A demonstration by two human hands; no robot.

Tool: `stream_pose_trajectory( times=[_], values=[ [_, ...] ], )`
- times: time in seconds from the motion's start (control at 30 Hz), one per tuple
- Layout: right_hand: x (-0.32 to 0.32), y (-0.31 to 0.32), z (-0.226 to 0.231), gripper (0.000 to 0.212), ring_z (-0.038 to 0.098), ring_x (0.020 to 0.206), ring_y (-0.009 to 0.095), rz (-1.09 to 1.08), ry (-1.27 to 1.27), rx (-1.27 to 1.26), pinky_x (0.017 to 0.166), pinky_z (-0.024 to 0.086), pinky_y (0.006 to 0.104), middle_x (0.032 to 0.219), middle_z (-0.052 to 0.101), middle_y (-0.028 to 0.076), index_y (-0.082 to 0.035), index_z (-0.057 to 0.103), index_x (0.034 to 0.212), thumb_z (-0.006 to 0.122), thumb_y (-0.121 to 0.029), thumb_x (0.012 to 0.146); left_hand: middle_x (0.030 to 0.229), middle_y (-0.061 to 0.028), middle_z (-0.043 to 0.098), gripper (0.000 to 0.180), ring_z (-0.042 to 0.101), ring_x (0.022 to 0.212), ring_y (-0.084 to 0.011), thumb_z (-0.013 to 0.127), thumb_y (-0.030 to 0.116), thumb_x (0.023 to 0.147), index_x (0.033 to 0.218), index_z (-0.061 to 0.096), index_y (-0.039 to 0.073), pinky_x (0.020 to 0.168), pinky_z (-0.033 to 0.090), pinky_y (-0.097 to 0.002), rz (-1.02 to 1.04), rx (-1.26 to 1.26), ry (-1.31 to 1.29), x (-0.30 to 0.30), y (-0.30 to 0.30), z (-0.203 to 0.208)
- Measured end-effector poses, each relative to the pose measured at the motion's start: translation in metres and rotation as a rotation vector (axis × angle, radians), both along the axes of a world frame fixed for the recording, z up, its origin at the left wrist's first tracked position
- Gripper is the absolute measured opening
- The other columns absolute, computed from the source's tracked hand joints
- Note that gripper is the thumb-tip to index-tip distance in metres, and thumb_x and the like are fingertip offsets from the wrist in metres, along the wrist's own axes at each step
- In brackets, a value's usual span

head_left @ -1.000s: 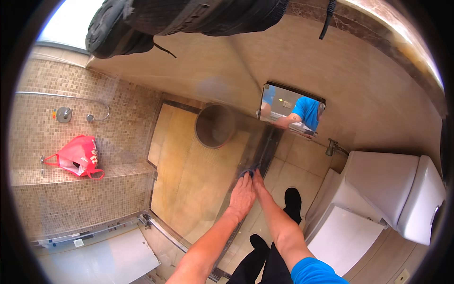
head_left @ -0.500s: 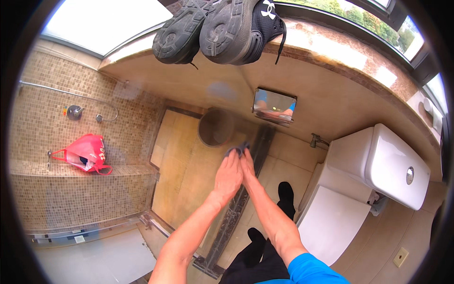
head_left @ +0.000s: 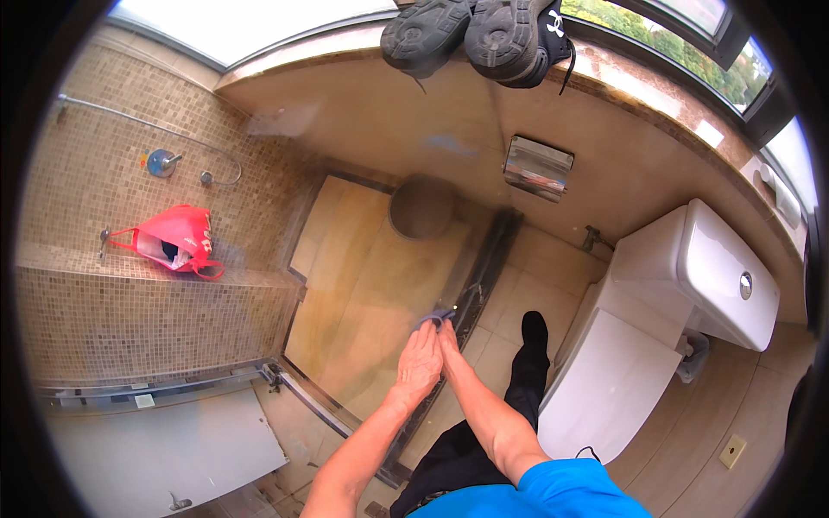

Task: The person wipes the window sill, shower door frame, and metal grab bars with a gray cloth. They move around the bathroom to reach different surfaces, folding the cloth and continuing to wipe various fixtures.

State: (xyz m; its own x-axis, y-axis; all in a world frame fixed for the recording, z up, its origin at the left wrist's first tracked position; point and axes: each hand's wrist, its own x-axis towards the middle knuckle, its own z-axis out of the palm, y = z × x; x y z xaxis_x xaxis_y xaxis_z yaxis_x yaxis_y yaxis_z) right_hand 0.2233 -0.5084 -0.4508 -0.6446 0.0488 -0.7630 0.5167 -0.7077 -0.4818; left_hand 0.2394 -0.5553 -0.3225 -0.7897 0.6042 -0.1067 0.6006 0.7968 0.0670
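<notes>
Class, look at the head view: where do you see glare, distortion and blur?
Head view: daylight blows out the window at the top; fisheye bends the window ledge and wall edges; a black rim rings the picture; the glass panel under both hands looks hazy with faint reflections.

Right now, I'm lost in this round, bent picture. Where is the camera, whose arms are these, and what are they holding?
There is no machine here. The camera sits on a person's head and looks down, and its fisheye lens bends straight edges. The two bare forearms rising from the lower edge are that person's own. The left hand and right hand are pressed together on a small grey-blue cloth, against the glass shower door. Exactly which hand grips the cloth I cannot tell. Behind the glass are a mosaic ledge with a red bag on it, and a shower hose on the wall. To the right stands a white toilet. On the window sill at the top rest dark sneakers. Below them is a metal paper holder.
</notes>
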Motion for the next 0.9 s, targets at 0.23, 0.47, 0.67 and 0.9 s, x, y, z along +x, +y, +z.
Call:
stream_pose_trajectory(
  times=[0.23, 0.47, 0.67, 0.9],
  values=[
    [0.023, -0.021, 0.037, 0.024, 0.059, 0.091, 0.018, -0.137, 0.022, -0.008, 0.080, 0.048, 0.0314, 0.105, 0.062, 0.010, 0.001, 0.055, 0.115, 0.047, -0.002, 0.092, 0.124, -0.0267, 0.056, 0.047, 0.049, 0.124, -0.0360, 0.056, 0.000, 0.072, 0.116, 0.056, -0.017, 0.102, 0.041, -0.0425, -0.018, 0.123, 0.101, 0.040, -0.035, 0.038],
    [-0.081, 0.076, 0.133, 0.037, 0.057, 0.113, 0.028, -0.166, 0.583, 0.613, 0.096, 0.044, 0.0341, 0.122, 0.057, 0.014, -0.002, 0.059, 0.121, 0.064, -0.016, 0.087, 0.125, -0.0231, 0.057, 0.042, 0.048, 0.127, -0.0376, 0.061, 0.001, 0.076, 0.117, 0.059, -0.012, 0.104, 0.036, -0.0460, 0.102, 0.374, 0.501, -0.042, 0.048, 0.090],
    [-0.094, 0.086, 0.110, 0.033, 0.056, 0.113, 0.032, -0.018, 0.393, 0.651, 0.095, 0.044, 0.0376, 0.122, 0.056, 0.019, -0.004, 0.056, 0.120, 0.057, -0.020, 0.091, 0.127, -0.0232, 0.056, 0.040, 0.047, 0.128, -0.0370, 0.056, 0.005, 0.080, 0.117, 0.058, -0.012, 0.106, 0.033, -0.0449, -0.001, 0.146, 0.408, -0.064, 0.049, 0.061],
    [0.009, 0.003, -0.007, 0.032, 0.057, 0.106, 0.021, -0.010, 0.085, -0.263, 0.090, 0.046, 0.0334, 0.117, 0.060, 0.012, -0.004, 0.050, 0.125, 0.048, -0.020, 0.098, 0.125, -0.0271, 0.055, 0.046, 0.047, 0.125, -0.0379, 0.059, 0.000, 0.072, 0.115, 0.055, -0.016, 0.102, 0.039, -0.0455, 0.072, 0.097, 0.058, -0.014, 0.028, 0.007]
  ],
)
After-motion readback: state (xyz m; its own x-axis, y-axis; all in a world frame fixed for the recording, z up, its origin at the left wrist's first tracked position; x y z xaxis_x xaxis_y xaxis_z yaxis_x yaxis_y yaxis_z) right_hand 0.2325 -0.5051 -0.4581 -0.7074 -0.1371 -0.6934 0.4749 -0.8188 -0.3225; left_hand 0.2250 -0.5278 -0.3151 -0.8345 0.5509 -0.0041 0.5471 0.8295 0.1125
